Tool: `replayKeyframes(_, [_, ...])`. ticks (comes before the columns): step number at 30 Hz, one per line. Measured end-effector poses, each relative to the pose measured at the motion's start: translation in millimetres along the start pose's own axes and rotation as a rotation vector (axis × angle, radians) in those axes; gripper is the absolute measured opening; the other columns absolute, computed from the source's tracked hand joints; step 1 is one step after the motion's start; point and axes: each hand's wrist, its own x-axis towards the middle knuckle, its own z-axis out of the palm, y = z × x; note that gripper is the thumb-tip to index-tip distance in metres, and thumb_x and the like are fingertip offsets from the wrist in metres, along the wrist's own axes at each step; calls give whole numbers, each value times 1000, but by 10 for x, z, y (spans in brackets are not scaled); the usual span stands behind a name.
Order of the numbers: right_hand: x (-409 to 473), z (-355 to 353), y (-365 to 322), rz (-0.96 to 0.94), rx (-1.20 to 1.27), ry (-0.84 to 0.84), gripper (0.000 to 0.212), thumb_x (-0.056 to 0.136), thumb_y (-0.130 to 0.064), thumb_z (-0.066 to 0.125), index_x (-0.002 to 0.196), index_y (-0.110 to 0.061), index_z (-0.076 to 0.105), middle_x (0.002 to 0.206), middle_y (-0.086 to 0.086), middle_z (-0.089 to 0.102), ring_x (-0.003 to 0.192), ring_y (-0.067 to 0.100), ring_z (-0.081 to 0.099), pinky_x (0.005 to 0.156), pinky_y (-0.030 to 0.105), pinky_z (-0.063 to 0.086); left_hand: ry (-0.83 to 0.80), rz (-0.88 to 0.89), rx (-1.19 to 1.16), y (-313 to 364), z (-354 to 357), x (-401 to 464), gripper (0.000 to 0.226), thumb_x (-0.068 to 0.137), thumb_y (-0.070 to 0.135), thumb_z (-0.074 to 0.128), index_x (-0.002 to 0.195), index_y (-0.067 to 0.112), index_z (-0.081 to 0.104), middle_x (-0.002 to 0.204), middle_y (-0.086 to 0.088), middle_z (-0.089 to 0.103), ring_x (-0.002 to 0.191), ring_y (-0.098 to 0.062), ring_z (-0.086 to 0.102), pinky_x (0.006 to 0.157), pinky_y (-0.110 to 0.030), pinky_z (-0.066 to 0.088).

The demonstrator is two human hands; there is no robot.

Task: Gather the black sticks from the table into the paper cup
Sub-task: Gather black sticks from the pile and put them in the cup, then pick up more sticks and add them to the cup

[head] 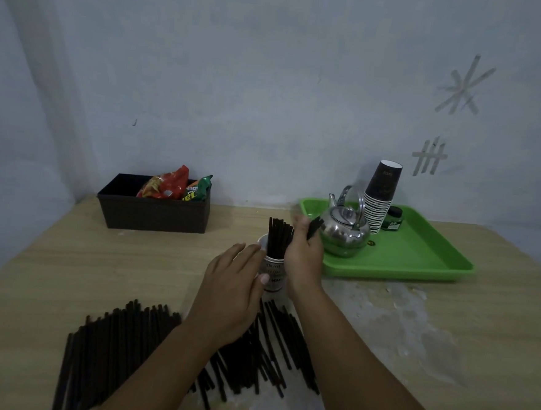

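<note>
Many black sticks [278, 241] upright in paper cup [273, 274], right hand [302, 255] gripping more

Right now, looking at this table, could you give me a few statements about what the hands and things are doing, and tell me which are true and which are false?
1. The paper cup already holds some black sticks. True.
2. The right hand is empty. False: it grips a few black sticks beside the cup.
3. The left hand rests against the cup's side. True.
4. The steel kettle stands on the bare table. False: it stands on the green tray.
5. No sticks remain on the table. False: a large pile of sticks lies near the person.
6. The dark box holds snack packets. True.
</note>
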Motion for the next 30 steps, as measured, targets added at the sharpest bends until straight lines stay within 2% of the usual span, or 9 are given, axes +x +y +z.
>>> replayKeyframes(4, [-43, -56, 49, 75, 2, -88, 41, 92, -56, 51, 99, -18, 64, 103, 5, 71, 101, 22, 67, 93, 46, 52, 3, -5, -8, 9, -11, -5, 52, 97, 41, 26, 144, 22, 33, 152, 3, 34, 142, -13, 19, 115, -35, 18])
replayKeyframes(10, [-157, -241, -33, 139, -86, -164, 82, 78, -73, 56, 139, -18, 46, 108, -7, 60, 104, 13, 59, 90, 33, 47, -12, -13, -30, -2, -27, -16, 53, 97, 43, 27, 146, 23, 28, 153, 3, 31, 142, -13, 19, 116, -36, 19])
replayKeyframes(12, [-204, -338, -55, 114, -118, -149, 82, 80, -74, 52, 141, -20, 43, 98, -17, 54, 99, 7, 54, 85, 28, 41, 12, -26, -75, 18, -80, -33, 53, 96, 45, 31, 145, 23, 31, 150, 2, 37, 139, -12, 26, 114, -34, 22])
replayKeyframes(14, [-264, -473, -59, 83, -174, -149, 70, 84, -70, 51, 134, -21, 51, 103, -14, 58, 92, 0, 54, 79, 26, 42, 89, -36, -121, 21, -128, -110, 48, 94, 41, 42, 137, 22, 41, 138, 0, 51, 126, -10, 40, 106, -23, 26])
replayKeyframes(16, [-334, -636, -47, 59, -293, -185, 56, 88, -60, 56, 128, -21, 59, 115, -5, 64, 94, 5, 57, 82, 29, 46, 105, -123, -150, 13, -172, -241, 47, 90, 42, 47, 131, 20, 49, 127, 0, 61, 114, -14, 52, 99, -28, 36])
replayKeyframes(19, [-480, -869, -22, 12, -699, -285, 44, 88, -53, 58, 117, -21, 67, 115, -2, 70, 99, 14, 62, 88, 31, 48, 53, -219, -100, -27, -207, -448, 39, 88, 40, 50, 118, 19, 63, 116, -2, 68, 107, -21, 61, 96, -41, 46])
replayKeyframes(24, [-900, -982, 71, -44, -1216, -353, 67, 86, -72, 39, 109, -15, 65, 112, 8, 62, 102, 27, 58, 80, 34, 48, 23, -247, -4, -33, -240, -645, 26, 88, 26, 60, 112, 19, 67, 109, -1, 71, 104, -22, 63, 96, -46, 46])
replayKeyframes(28, [-1127, -868, 85, -134, -1308, -337, 80, 83, -80, 33, 119, -14, 59, 120, 11, 53, 112, 30, 48, 86, 39, 44, -15, -208, 41, 39, -195, -771, 17, 89, 25, 55, 102, 24, 66, 99, 5, 68, 99, -19, 59, 91, -42, 45])
replayKeyframes(30, [-1188, -800, 83, -141, -1316, -363, 89, 78, -85, 32, 125, -14, 56, 125, 11, 51, 117, 31, 45, 89, 40, 42, -36, -233, 75, 40, -150, -825, 23, 90, 25, 53, 110, 22, 65, 112, 4, 66, 114, -22, 53, 98, -44, 41])
